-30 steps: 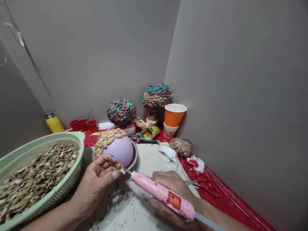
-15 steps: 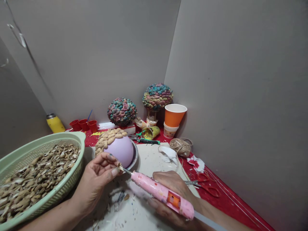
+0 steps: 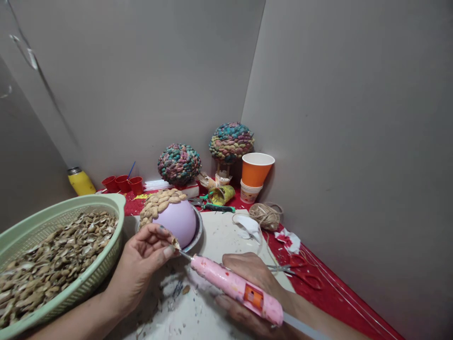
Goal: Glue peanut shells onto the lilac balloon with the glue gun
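Note:
My left hand [image 3: 141, 264] pinches a small nut shell piece [image 3: 175, 243] between thumb and fingers. My right hand [image 3: 247, 283] grips a pink glue gun [image 3: 235, 289], its metal tip touching that shell. Just behind them a lilac balloon [image 3: 175, 219] rests in a metal bowl [image 3: 197, 232], its top left covered with glued shells [image 3: 159, 202]. At the left, a pale green colander [image 3: 102, 267] is heaped with shell halves [image 3: 53, 259].
Two painted shell balls [image 3: 179, 163] [image 3: 231, 140] stand at the back with orange paper cups [image 3: 256, 170], red cups [image 3: 122, 183] and a yellow bottle [image 3: 80, 181]. Twine [image 3: 265, 215], red scissors [image 3: 300, 274] and paper scraps [image 3: 289, 240] lie right on the red cloth.
The glue gun has shifted slightly left and down, and my left hand has drawn the shell a little closer to the balloon.

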`<action>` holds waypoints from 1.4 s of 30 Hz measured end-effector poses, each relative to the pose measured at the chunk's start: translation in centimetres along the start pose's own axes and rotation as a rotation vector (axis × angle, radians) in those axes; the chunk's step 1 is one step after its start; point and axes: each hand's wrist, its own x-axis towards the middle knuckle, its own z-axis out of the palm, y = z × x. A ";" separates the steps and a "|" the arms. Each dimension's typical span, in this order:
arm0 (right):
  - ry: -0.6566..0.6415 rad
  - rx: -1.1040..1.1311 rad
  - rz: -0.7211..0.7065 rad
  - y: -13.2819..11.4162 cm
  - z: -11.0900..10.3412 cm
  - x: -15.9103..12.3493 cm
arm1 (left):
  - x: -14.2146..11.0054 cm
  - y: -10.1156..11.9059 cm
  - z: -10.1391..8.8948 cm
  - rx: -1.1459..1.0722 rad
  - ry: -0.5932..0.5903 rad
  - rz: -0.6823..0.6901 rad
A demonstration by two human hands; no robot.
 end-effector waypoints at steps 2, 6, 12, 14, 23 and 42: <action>0.025 0.045 0.023 0.0 0.0 0.0 | -0.1 -0.2 -0.1 0.005 -0.011 -0.003; 0.105 0.165 0.076 0.2 0.0 -0.3 | -0.2 -0.4 -0.1 -0.005 -0.033 -0.035; 0.102 0.241 0.075 0.2 0.2 -0.3 | -0.3 -0.4 0.1 -0.036 -0.071 -0.084; 0.075 0.237 0.095 0.2 0.3 -0.3 | -0.3 -0.5 0.1 -0.041 -0.081 -0.099; 0.067 0.231 0.099 0.0 0.2 -0.1 | -0.2 -1.1 -0.1 -0.021 -0.084 -0.127; 0.033 0.074 0.023 -0.2 0.0 0.2 | -0.2 -1.1 -0.1 -0.002 -0.071 -0.121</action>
